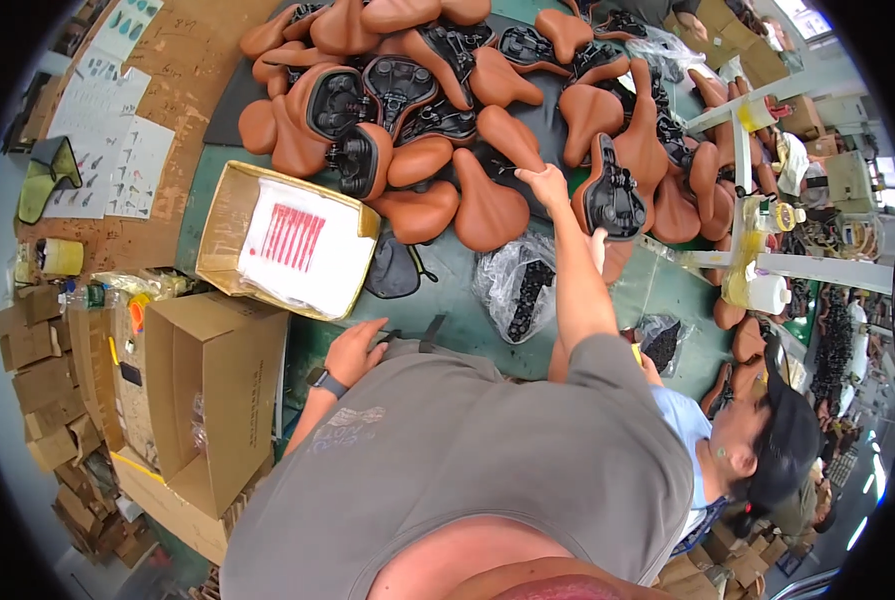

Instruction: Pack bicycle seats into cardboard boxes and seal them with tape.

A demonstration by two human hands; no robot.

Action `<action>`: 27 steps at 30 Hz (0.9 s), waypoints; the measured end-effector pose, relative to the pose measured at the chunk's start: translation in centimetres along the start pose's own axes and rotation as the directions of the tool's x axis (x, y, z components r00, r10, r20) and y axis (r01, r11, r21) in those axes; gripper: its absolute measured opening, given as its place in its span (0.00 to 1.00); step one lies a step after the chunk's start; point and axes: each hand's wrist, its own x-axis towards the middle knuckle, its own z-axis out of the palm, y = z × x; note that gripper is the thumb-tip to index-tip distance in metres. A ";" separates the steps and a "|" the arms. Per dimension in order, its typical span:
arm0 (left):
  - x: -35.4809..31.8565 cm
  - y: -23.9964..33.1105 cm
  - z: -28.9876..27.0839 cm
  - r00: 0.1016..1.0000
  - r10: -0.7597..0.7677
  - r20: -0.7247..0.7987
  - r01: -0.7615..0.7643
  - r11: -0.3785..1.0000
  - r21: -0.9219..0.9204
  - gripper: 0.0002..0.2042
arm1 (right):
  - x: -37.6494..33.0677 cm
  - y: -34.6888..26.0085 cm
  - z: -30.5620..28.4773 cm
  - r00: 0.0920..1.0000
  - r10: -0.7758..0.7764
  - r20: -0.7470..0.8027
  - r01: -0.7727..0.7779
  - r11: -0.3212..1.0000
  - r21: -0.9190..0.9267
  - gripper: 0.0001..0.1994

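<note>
Nearest me on the green bench, a carton with a taped rim holds a white packet bearing rows of red marks. A clear plastic bag contains small black parts; a smaller bag to its right has black bits inside. At my left an open brown carton carries faint dark printing on its side, too small to read, and paper sheets show pictures of parts. My right hand grips the narrow nose of a brown saddle, among the heaped saddles; my left hand, empty, has its fingers loosely spread near the bench edge.
</note>
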 end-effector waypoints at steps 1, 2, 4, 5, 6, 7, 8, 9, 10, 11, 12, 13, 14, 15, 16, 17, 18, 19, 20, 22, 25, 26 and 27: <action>-0.5 -1.3 -0.2 1.000 0.001 0.012 -0.001 1.000 -0.025 0.25 | -2.2 -2.8 -1.2 0.985 0.143 0.091 -0.163 0.950 0.265 0.28; -0.8 -2.2 -0.8 1.000 -0.001 0.007 0.001 0.999 -0.042 0.25 | -5.2 -5.7 -2.1 0.942 0.259 0.214 -0.333 0.805 0.491 0.24; 0.9 -4.0 -3.2 0.984 0.158 0.078 -0.155 0.987 -0.045 0.23 | -12.0 -9.4 -3.5 0.934 0.131 0.332 -0.354 0.460 0.814 0.19; 2.1 -4.7 -4.4 0.979 0.186 0.081 -0.181 0.981 -0.064 0.23 | -15.3 -10.0 -2.8 0.904 0.077 0.420 -0.428 0.162 0.889 0.21; 2.9 -5.3 -5.4 0.980 0.179 0.091 -0.176 0.983 -0.041 0.22 | -18.9 -12.9 -1.9 0.878 0.118 0.464 -0.445 -0.153 0.882 0.25; 3.9 -6.3 -6.5 0.978 0.179 0.108 -0.178 0.984 -0.019 0.21 | -22.6 -15.2 -1.8 0.868 -0.079 0.491 -0.496 -0.195 0.846 0.30; 4.7 -8.2 -6.5 0.974 0.225 -0.014 -0.225 0.972 -0.063 0.18 | -25.6 -20.8 -1.9 0.885 -0.144 0.443 -0.456 -0.075 0.887 0.34; 5.6 -8.8 -7.9 0.982 0.180 -0.055 -0.187 0.969 -0.162 0.16 | -28.1 -26.0 -1.0 0.936 0.006 0.352 -0.351 -0.054 0.935 0.29; 6.4 -8.6 -9.5 0.988 0.122 -0.091 -0.142 0.952 -0.269 0.14 | -29.4 -28.2 1.0 0.973 0.057 0.223 -0.230 0.236 0.944 0.25; 7.2 -8.8 -10.7 0.991 0.027 -0.134 -0.077 0.921 -0.382 0.12 | -30.6 -29.9 2.8 0.993 0.067 0.093 -0.114 0.510 0.853 0.21; 7.8 -8.5 -12.4 0.968 0.007 -0.250 -0.125 0.879 -0.460 0.11 | -31.6 -32.4 4.0 0.979 0.156 0.132 -0.196 0.523 0.830 0.22; 7.5 -8.0 -14.4 0.932 -0.035 -0.362 -0.174 0.832 -0.526 0.11 | -32.7 -34.9 5.1 0.955 0.241 0.174 -0.279 0.527 0.803 0.23; 6.8 -7.9 -15.8 0.871 0.092 -0.482 -0.325 0.844 -0.427 0.12 | -33.9 -36.2 6.3 0.964 0.200 0.174 -0.250 0.466 0.849 0.27; 6.3 -7.7 -17.3 0.776 0.209 -0.594 -0.457 0.837 -0.302 0.13 | -34.6 -37.3 6.9 0.962 0.203 0.182 -0.260 0.483 0.836 0.27; 5.8 -7.0 -19.4 0.684 0.483 -0.546 -0.677 0.699 -0.230 0.16 | -35.4 -38.4 7.3 0.928 -0.012 0.372 -0.372 -0.008 0.928 0.29; 5.2 -5.9 -21.4 0.517 0.713 -0.473 -0.849 0.499 -0.177 0.19 | -36.3 -39.6 8.0 0.865 -0.279 0.416 -0.501 -0.472 0.725 0.33; 4.4 -4.7 -22.9 0.428 0.814 -0.393 -0.903 0.400 -0.156 0.21 | -37.2 -40.4 9.4 0.853 -0.274 0.444 -0.522 -0.461 0.717 0.33; 4.0 -4.1 -23.8 0.322 0.895 -0.309 -0.945 0.288 -0.152 0.23 | -38.1 -40.9 10.8 0.844 -0.302 0.444 -0.536 -0.513 0.670 0.37; 4.4 -4.7 -24.3 0.343 0.881 -0.326 -0.938 0.307 -0.158 0.23 | -38.6 -41.3 12.2 0.831 -0.338 0.442 -0.555 -0.559 0.617 0.42; 7.4 -6.6 -25.4 0.395 0.909 -0.131 -0.917 0.399 0.004 0.27 | -39.6 -42.3 14.3 0.826 -0.394 0.403 -0.560 -0.654 0.509 0.52; 13.7 -10.8 -28.1 0.585 0.715 -0.382 -0.749 0.658 0.084 0.26 | -40.4 -47.6 15.1 0.724 -0.500 0.476 -0.690 -0.535 0.487 0.56; 16.6 -12.5 -28.5 0.712 0.602 -0.361 -0.697 0.666 -0.265 0.24 | -41.4 -47.9 15.5 0.758 -0.419 0.500 -0.652 -0.528 0.545 0.60; 18.3 -15.3 -25.7 0.835 0.311 -0.454 -0.483 0.810 -0.332 0.22 | -42.3 -48.3 15.5 0.760 -0.408 0.506 -0.648 -0.538 0.539 0.60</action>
